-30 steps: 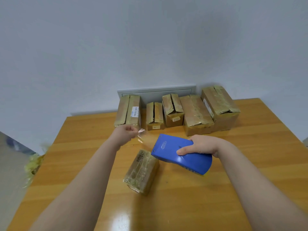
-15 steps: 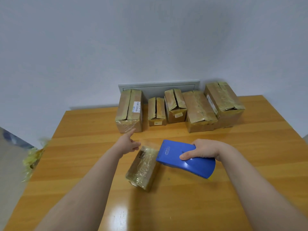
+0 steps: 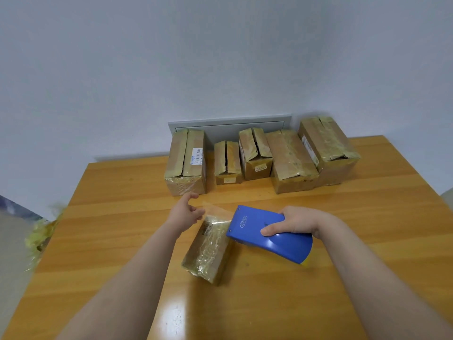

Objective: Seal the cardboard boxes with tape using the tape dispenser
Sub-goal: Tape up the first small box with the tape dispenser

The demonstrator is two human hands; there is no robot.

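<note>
A small cardboard box (image 3: 208, 251), wrapped in wrinkled clear tape, lies at an angle in the middle of the wooden table (image 3: 367, 217). My right hand (image 3: 294, 222) grips a blue tape dispenser (image 3: 257, 229), whose front end is over the box's far right corner. A strip of clear tape (image 3: 217, 209) runs from the dispenser leftward over the box's far end to my left hand (image 3: 185, 213). That hand's curled fingers hold the strip's end, with the index finger pointing away.
Several taped cardboard boxes stand in a row along the table's far edge, from a tall box (image 3: 186, 163) at the left to a large box (image 3: 326, 143) at the right. A grey wall panel (image 3: 228, 122) is behind them. A yellowish clump (image 3: 39, 236) sits off the table's left edge.
My left hand came down and back from the far boxes to the small box's far end, bringing the tape with it. The dispenser dropped slightly toward the box.
</note>
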